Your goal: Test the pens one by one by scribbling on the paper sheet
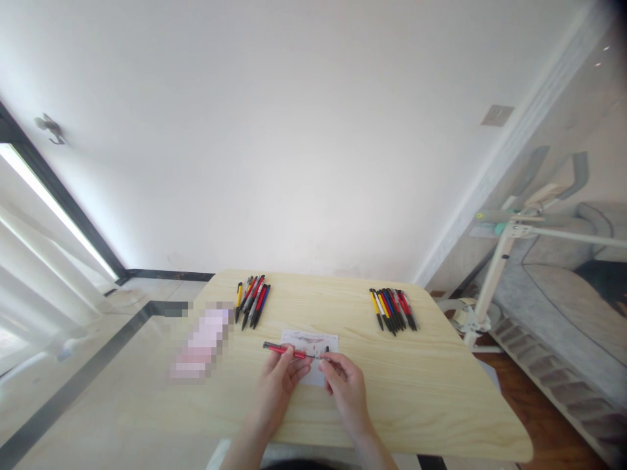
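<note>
Both my hands are over the near middle of a light wooden table (421,391). My left hand (281,378) pinches a red pen (287,350) by its barrel, held level with its dark end pointing left. My right hand (345,382) is closed on the pen's right end, where a small dark tip piece (326,351) shows at the fingertips. Under the pen lies a small white sheet of paper (313,341) with scribbles on it.
A bunch of several pens (252,299) lies at the table's far left, and another bunch of several pens (392,308) at the far right. A blurred pinkish patch (203,343) covers something left of my hands. A white wall is behind, a grey sofa (563,307) to the right.
</note>
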{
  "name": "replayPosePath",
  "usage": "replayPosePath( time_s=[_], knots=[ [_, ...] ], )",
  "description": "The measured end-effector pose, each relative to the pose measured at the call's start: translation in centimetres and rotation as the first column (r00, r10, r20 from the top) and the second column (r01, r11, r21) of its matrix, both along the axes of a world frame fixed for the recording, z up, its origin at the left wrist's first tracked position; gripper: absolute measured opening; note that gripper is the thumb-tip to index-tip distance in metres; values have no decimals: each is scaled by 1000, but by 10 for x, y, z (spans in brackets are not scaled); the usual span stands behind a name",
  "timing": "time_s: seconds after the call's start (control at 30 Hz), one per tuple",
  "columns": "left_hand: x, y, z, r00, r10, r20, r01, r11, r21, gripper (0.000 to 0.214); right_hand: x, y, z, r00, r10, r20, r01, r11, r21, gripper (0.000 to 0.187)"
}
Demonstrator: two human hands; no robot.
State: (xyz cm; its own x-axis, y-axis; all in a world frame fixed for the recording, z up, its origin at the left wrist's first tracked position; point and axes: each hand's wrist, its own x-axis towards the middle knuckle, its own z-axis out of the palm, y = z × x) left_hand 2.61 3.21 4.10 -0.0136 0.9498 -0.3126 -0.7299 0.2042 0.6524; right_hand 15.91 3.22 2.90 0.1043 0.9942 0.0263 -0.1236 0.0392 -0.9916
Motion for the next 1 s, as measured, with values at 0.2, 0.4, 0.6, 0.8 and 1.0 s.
replayPosePath(
  time_s=[0.2,0.4,0.6,0.8,1.0],
  knots=[
    [-1,1,-1,1000,-5,4,5,1000,-12,19,0,1,-3,1000,-1,-18,1,1000,0,28],
    [-1,1,-1,1000,1,4,-1,1000,-28,19,1,1,-1,1000,-11,-3,11,1000,1,31],
    [0,1,1,1000,5,-5,-5,999,-42,17,1,0,0,1000,3,18,-3,1000,2,28],
    [0,1,0,1000,6,-9,-6,999,-36,17,2,1,-2,999,35,27,-35,999,-1,25],
    [-1,1,-2,999,-19,-25,19,1000,-25,17,3,1,-2,999,45,19,-45,999,15,21]
  ],
)
